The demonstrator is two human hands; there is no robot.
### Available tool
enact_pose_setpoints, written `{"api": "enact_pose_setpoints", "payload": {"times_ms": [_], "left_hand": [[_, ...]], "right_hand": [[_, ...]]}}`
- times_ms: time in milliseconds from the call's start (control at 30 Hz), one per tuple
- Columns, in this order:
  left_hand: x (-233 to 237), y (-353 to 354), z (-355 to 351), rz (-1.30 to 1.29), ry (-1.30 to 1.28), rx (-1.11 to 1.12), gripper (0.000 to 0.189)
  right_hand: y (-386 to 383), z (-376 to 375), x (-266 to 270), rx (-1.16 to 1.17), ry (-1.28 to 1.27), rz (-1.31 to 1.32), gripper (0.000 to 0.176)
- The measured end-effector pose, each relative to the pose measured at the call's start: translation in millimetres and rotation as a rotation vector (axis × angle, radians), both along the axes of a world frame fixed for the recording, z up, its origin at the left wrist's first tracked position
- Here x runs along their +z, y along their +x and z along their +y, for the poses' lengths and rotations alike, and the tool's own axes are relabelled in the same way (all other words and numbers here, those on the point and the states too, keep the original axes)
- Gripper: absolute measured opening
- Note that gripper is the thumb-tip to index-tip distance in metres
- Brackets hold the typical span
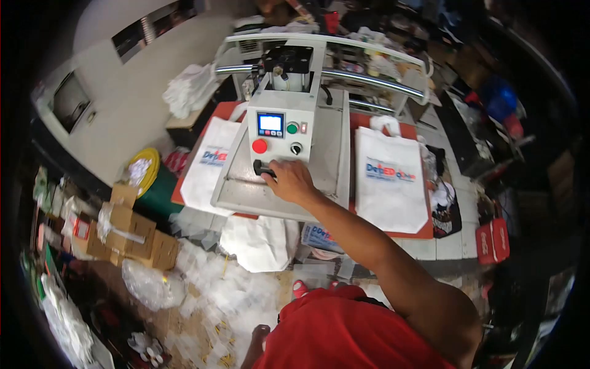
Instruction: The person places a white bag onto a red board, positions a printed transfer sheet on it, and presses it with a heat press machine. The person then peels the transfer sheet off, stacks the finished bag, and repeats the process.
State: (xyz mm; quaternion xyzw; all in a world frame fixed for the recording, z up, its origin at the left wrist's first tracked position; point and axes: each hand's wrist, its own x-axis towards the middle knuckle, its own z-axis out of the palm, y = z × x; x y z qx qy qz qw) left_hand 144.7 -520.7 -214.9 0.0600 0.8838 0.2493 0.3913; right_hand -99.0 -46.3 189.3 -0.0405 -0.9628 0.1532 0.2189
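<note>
My right hand [290, 181] is wrapped round the black handle [264, 168] at the front of a heat press [279, 106]. Just above that hand is the press's control box, with a lit screen [270, 124], a red button [259, 146], a green button [292, 127] and a black knob [295, 149]. My left hand [261, 332] hangs low beside my red clothing, dark and small, its fingers not distinguishable. A white printed tote bag [391, 184] lies flat on the right red pad [405, 234]. Another white tote bag [209, 163] lies on the left pad, partly covered by the grey heat plate [236, 194].
Below the press's front edge bulges a white bag or cloth [258, 243]. Cardboard boxes [132, 227] and clear plastic [153, 283] crowd the left floor near a yellow-rimmed bin [147, 172]. Folded white fabric [190, 89] sits behind, and a red box [493, 241] stands right.
</note>
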Motion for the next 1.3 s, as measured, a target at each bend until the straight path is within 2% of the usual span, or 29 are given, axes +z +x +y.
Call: {"api": "enact_pose_setpoints", "payload": {"times_ms": [33, 100, 167, 233, 267, 333, 367, 400, 433, 500, 533, 667, 767, 833, 967, 1000, 1033, 1100, 1133, 1167, 1200, 1233, 1300], "left_hand": [[-8, -17, 0, 0.019, -0.006, -0.009, 0.030], [-44, -53, 3, 0.102, -0.112, 0.005, 0.017], [-3, -85, 30, 0.110, -0.075, -0.028, 0.027], [-38, -113, 37, 0.079, -0.047, -0.075, 0.026], [-19, -119, 52, 0.113, -0.081, -0.160, 0.027], [10, -118, 84, 0.090, -0.065, -0.125, 0.027], [7, -116, 91, 0.070, -0.046, -0.082, 0.028], [2, -114, 98, 0.211, -0.017, -0.271, 0.028], [-6, -110, 103, 0.204, -0.018, -0.260, 0.028], [-16, -96, 109, 0.307, 0.037, -0.308, 0.011], [0, -87, 116, 0.292, 0.102, -0.228, 0.014], [20, -75, 122, 0.257, 0.085, -0.130, 0.018], [24, -89, 119, 0.267, 0.066, -0.180, 0.021], [26, -112, 115, 0.237, 0.111, -0.305, 0.023], [87, -174, 122, 0.154, 0.156, -0.379, 0.030], [76, -191, 114, 0.158, 0.206, -0.419, 0.039], [88, -208, 109, 0.152, 0.205, -0.435, 0.039], [147, -244, 118, -0.073, 0.207, -0.489, 0.040], [178, -262, 124, -0.169, 0.160, -0.510, 0.041], [169, -283, 115, -0.151, 0.243, -0.599, 0.040], [185, -302, 117, -0.123, 0.283, -0.670, 0.036], [212, -325, 124, -0.094, 0.315, -0.729, 0.032], [258, -367, 138, 0.154, 0.448, -0.784, 0.028]], "right_hand": [[13, 12, -4, -0.029, 0.002, -0.001, 0.030], [36, 36, -10, -0.064, 0.051, 0.075, 0.037], [64, 53, -7, -0.121, 0.091, 0.081, 0.039], [93, 71, 1, -0.189, 0.106, -0.004, 0.038], [105, 79, 2, -0.210, 0.126, 0.018, 0.034], [126, 95, 6, -0.221, 0.106, -0.018, 0.030], [135, 103, 9, -0.224, 0.091, -0.050, 0.027], [144, 110, 12, -0.224, 0.063, -0.031, 0.023], [151, 118, 9, -0.213, 0.063, -0.038, 0.023], [165, 130, 2, -0.317, 0.103, -0.025, 0.021], [173, 135, 2, -0.305, 0.104, -0.030, 0.021], [198, 152, 4, -0.394, 0.113, -0.023, 0.020], [210, 152, 8, -0.495, 0.100, -0.039, 0.023], [217, 154, 5, -0.546, 0.096, -0.013, 0.026], [225, 158, -8, -0.657, 0.214, 0.099, 0.028], [225, 157, -15, -0.733, 0.264, 0.142, 0.028], [227, 155, -15, -0.816, 0.225, 0.078, 0.027], [222, 146, -17, -0.934, 0.356, 0.148, 0.023], [224, 148, -18, -0.913, 0.280, 0.177, 0.022], [226, 152, -18, -0.882, 0.205, 0.202, 0.022], [222, 149, -17, -0.845, 0.214, 0.272, 0.024], [221, 149, -14, -0.810, 0.055, 0.273, 0.024], [225, 154, -21, -0.787, 0.149, 0.251, 0.019]]}}
